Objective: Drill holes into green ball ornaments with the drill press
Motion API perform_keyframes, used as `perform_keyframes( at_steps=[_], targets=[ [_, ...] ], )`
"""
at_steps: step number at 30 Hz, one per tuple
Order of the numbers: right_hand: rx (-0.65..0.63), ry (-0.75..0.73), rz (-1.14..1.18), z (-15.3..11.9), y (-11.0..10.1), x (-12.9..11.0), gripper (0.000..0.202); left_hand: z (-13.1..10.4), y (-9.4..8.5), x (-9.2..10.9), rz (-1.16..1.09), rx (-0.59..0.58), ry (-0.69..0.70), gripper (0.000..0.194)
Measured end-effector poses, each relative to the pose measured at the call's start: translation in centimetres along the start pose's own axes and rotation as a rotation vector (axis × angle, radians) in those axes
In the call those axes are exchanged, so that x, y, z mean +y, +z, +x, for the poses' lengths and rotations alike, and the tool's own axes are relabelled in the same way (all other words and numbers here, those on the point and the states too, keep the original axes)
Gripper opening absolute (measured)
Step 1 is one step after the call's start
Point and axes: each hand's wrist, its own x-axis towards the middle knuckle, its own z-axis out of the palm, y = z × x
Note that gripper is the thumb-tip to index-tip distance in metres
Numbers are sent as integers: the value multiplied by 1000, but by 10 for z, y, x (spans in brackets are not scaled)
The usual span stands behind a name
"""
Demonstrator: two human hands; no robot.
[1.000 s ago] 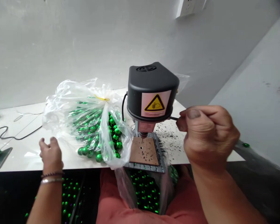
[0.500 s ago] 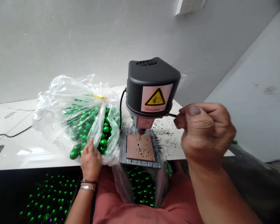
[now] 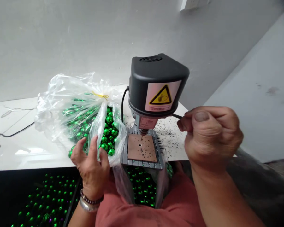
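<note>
My left hand [image 3: 92,165], fingers spread and slightly curled, hovers at the front of a clear plastic bag [image 3: 54,94]. Shiny green balls [image 3: 106,138] fill the bag and show through its torn opening. No ball can be seen in that hand. On the right, my right hand [image 3: 209,135] is wrapped round the lever [image 3: 177,116] of a small black drill press [image 3: 158,85]. Under the drill bit lies a brown square plate [image 3: 142,149] with one small hole, on the grey slotted base [image 3: 123,157]. Nothing sits over the hole.
Dark shavings [image 3: 168,135] litter the white table [image 3: 26,151] and the plate. A black cord [image 3: 16,134] lies at the left. More green balls [image 3: 142,186] are below the table edge, in a plastic bag between my legs, and others [image 3: 44,201] lie in a dark container at lower left.
My left hand has drawn back from the bag and balls, and its fingers have spread. My right hand keeps hold of the lever. The view has shifted slightly.
</note>
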Motion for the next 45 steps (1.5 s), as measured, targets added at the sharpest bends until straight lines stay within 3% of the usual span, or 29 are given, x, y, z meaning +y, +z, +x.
perform_keyframes(
  at_steps=[2, 3, 4, 7, 9, 12, 17, 24, 27, 30, 35, 40, 45],
  targets=[
    [51, 50, 73, -1, 2, 0, 29, 7, -2, 15, -202, -23, 141, 41],
    [67, 67, 94, -1, 2, 0, 29, 12, 4, 19, -297, -112, 203, 39],
    [61, 73, 94, -1, 2, 0, 28, 16, 14, 21, -338, -224, 178, 37],
    [33, 73, 84, 0, 2, -3, 27, 24, 58, 11, -142, -426, -42, 35],
    [23, 68, 93, 0, 1, -4, 26, 24, 81, 1, 18, -590, -67, 43],
    [28, 51, 130, 0, 1, -4, 26, 20, 91, -10, 118, -738, -46, 49],
    [56, 42, 154, -1, 3, -2, 26, 19, 85, -17, 67, -819, -64, 47],
    [19, 5, 144, -1, 2, -3, 25, 22, 100, -14, -62, -832, 25, 44],
    [-1, -14, 123, 0, 0, -4, 24, 23, 87, -9, -175, -720, -170, 43],
    [-16, -15, 139, 0, -1, -5, 24, 24, 60, -6, -475, -613, -440, 46],
    [-11, -28, 159, -1, -1, -3, 23, 16, 21, 14, -1268, -778, -782, 41],
    [-49, -48, 196, -1, -3, -4, 20, 4, 20, 42, -1688, -922, -1167, 39],
    [-119, -58, 209, -2, -6, -4, 14, 0, 31, 49, -1641, -973, -1357, 33]
  ],
)
